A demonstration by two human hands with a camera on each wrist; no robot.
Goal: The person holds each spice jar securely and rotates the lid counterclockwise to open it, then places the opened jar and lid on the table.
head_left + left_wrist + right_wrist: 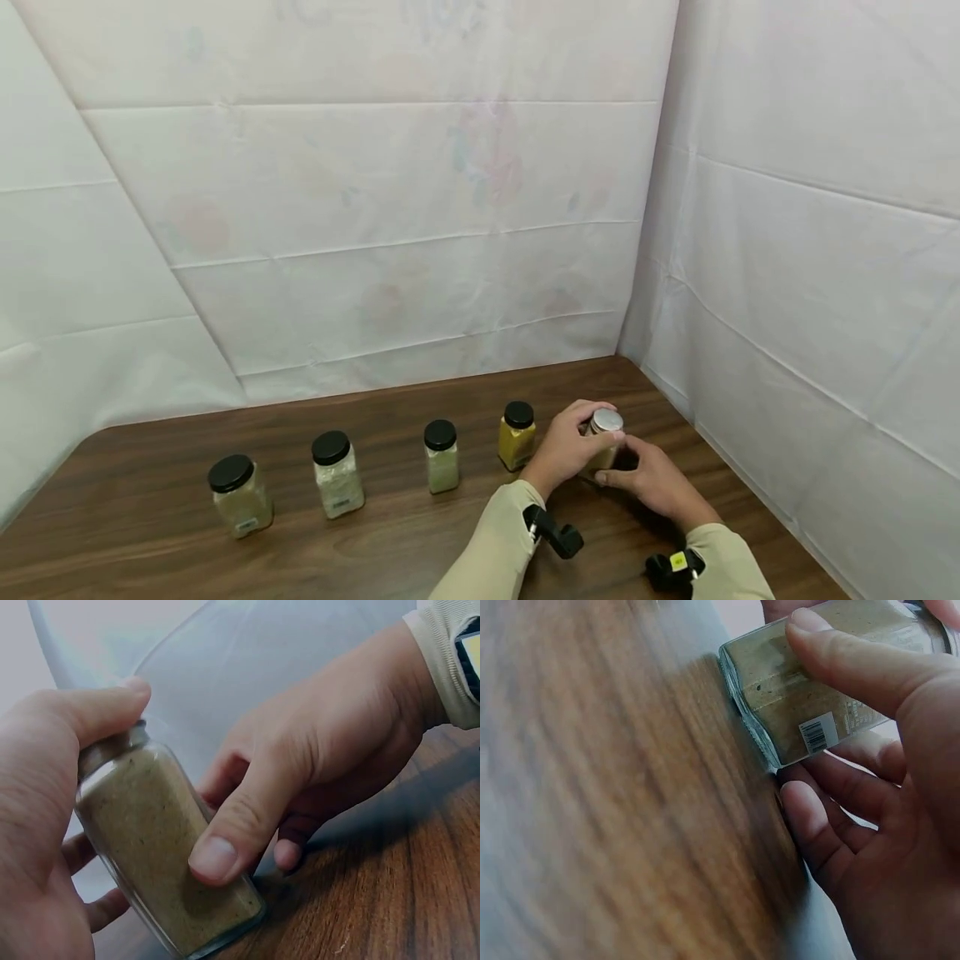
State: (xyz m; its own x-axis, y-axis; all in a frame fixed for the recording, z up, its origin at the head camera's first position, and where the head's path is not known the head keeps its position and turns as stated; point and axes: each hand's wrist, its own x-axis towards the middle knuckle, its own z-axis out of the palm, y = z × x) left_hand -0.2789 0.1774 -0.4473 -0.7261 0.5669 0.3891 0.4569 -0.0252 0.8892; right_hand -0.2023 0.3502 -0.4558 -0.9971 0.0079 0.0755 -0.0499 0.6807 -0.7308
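At the table's right side both hands hold one square glass spice jar [157,825] filled with brownish powder, topped by a silver lid [607,419]. My left hand [562,446] grips it near the top, thumb at the lid and fingers round the far side. Lower on the body, my right hand [660,482] holds the glass with its thumb against one face and its other fingers behind. A barcode label [819,733] shows on one side. The jar's base sits right at the wooden surface. Parts of the left fingers are hidden behind the jar.
Left of the hands, a yellow-filled jar [516,442] stands closest. Further left come a pale green jar [442,468], a whitish jar [340,487] and a tan jar [244,504], all black-lidded. White cloth [810,292] walls the wooden table [390,550] at back and right.
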